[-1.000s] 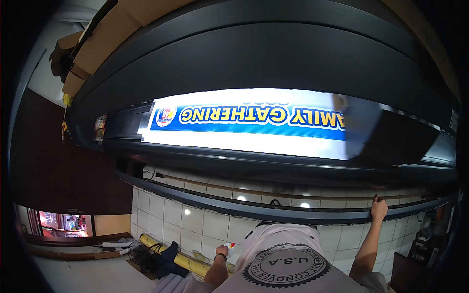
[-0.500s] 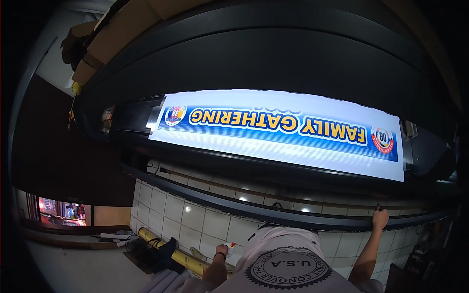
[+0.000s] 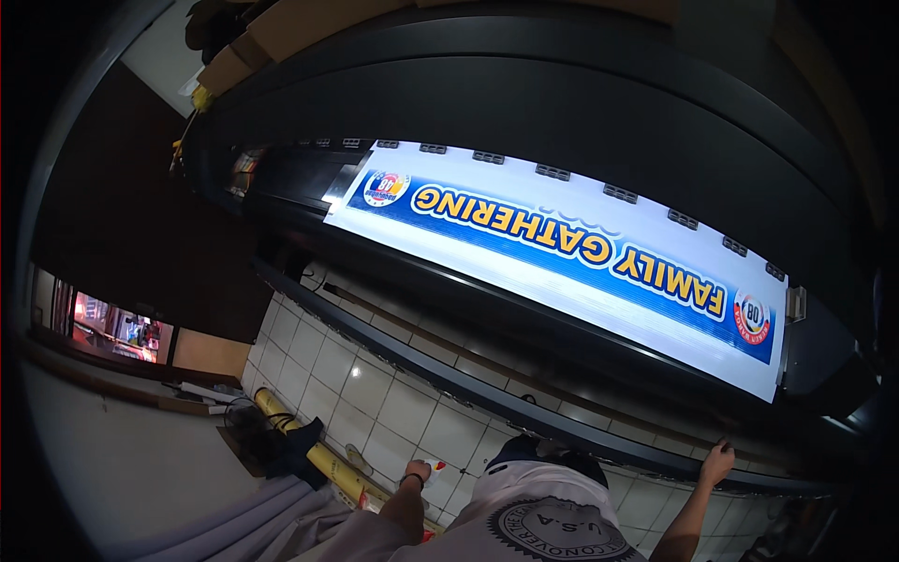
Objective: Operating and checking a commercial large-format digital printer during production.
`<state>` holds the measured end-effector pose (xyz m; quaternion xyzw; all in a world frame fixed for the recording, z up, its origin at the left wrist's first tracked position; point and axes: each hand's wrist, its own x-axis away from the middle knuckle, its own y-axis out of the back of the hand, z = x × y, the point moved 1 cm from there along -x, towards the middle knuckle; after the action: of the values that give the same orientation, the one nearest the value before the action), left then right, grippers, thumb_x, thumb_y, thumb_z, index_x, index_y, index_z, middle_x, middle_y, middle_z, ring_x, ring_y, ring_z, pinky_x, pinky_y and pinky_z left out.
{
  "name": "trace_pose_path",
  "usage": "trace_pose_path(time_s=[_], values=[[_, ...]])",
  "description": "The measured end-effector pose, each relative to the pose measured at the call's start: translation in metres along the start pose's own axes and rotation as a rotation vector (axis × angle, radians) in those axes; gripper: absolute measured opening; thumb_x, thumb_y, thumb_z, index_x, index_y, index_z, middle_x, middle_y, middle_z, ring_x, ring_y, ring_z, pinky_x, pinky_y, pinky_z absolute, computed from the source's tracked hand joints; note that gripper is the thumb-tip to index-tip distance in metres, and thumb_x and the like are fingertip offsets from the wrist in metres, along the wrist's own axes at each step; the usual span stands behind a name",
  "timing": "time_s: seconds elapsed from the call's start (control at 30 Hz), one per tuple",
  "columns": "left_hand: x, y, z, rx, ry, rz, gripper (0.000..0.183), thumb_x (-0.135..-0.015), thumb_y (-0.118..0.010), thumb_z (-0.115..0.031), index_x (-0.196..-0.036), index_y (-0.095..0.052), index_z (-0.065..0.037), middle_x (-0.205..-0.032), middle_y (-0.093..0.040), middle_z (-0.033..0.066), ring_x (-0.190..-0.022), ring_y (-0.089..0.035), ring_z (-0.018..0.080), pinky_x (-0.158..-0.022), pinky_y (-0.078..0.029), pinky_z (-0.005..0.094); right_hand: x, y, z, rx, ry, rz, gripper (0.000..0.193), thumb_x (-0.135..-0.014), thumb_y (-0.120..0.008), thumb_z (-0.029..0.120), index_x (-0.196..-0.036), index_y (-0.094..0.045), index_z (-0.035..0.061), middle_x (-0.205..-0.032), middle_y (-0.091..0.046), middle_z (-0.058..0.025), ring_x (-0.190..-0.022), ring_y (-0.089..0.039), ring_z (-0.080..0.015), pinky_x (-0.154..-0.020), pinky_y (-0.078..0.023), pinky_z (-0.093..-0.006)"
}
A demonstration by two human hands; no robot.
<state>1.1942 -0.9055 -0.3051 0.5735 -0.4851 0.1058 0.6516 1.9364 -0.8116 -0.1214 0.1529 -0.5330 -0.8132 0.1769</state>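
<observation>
A wide printed banner (image 3: pixel 562 292), white with a blue band and yellow lettering, lies upside down to me across a large black printer (image 3: pixel 599 103). My left hand (image 3: pixel 419 471) hangs low beside my body, closed on a small white thing (image 3: pixel 436 466) with red and yellow marks, too small to name. Out to the right, my right hand (image 3: pixel 718 463) is closed at the long dark bar (image 3: pixel 449 379) along the printer's front. Whether it grips the bar or something else, I cannot make out.
Small dark rollers (image 3: pixel 552 172) line the banner's far edge. Yellow rolls (image 3: pixel 337 468) and dark cloth (image 3: pixel 300 450) lie on the tiled floor (image 3: pixel 384 412) at left. Cardboard boxes (image 3: pixel 309 33) are at the far left. A lit opening (image 3: pixel 117 328) is in the left wall.
The whole view has turned, so the banner now slopes down more to the right. The rollers on its far edge show more clearly. Both hands stay closed, in much the same places.
</observation>
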Motion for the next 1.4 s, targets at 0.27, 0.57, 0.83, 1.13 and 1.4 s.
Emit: trace_pose_path(time_s=[0.27,0.57,0.83,1.13,1.4], values=[[0.033,-0.033,-0.035,0.010,-0.041,-0.039,0.035,-0.077,-0.057,-0.013,-0.107,-0.069,-0.001,-0.107,-0.068,0.0212,-0.103,-0.065,0.0344,-0.090,-0.049,0.0379,-0.002,0.000,-0.005,-0.084,0.066,-0.040,0.038,-0.092,-0.054,0.034,-0.099,-0.064,-0.0028,-0.089,-0.068,-0.0243,-0.086,-0.064,-0.0429,-0.073,-0.047,-0.0483],[0.094,-0.083,-0.030,-0.001,-0.105,-0.066,0.038,-0.081,-0.055,-0.021,-0.112,-0.068,-0.003,-0.116,-0.065,0.0198,-0.111,-0.060,0.0340,-0.097,-0.046,0.0380,-0.015,0.003,-0.083,-0.624,0.013,-0.256,0.030,-0.096,-0.052,0.023,-0.105,-0.067,-0.0013,-0.092,-0.069,-0.0097,-0.082,-0.062,-0.0183,-0.078,-0.048,-0.0299],[0.123,-0.153,0.010,-0.121,-0.132,-0.051,0.036,-0.081,-0.052,-0.024,-0.105,-0.070,-0.003,-0.111,-0.066,0.0204,-0.105,-0.063,0.0353,-0.092,-0.049,0.0396,0.020,0.005,-0.253,-0.473,-0.218,-0.024,0.041,-0.096,-0.052,0.031,-0.088,-0.065,-0.0070,-0.085,-0.069,-0.0158,-0.080,-0.062,-0.0229,-0.077,-0.047,-0.0343],[0.132,-0.162,-0.026,-0.177,-0.149,0.049,0.037,-0.081,-0.053,-0.025,-0.107,-0.070,-0.004,-0.114,-0.065,0.0200,-0.109,-0.061,0.0353,-0.096,-0.047,0.0405,0.100,-0.002,-0.308,-0.295,-0.318,0.120,0.055,-0.095,-0.049,0.044,-0.079,-0.063,-0.0062,-0.075,-0.065,-0.0148,-0.070,-0.060,-0.0262,-0.070,-0.045,-0.0409],[0.108,-0.129,-0.086,-0.180,-0.138,0.117,0.034,-0.085,-0.055,-0.020,-0.111,-0.068,-0.002,-0.120,-0.063,0.0200,-0.112,-0.060,0.0340,-0.094,-0.048,0.0387,0.138,-0.014,-0.316,-0.024,-0.120,0.271,0.041,-0.088,-0.060,0.046,-0.079,-0.070,0.0065,-0.057,-0.059,-0.0090,-0.060,-0.061,-0.0294,-0.063,-0.051,-0.0428]])
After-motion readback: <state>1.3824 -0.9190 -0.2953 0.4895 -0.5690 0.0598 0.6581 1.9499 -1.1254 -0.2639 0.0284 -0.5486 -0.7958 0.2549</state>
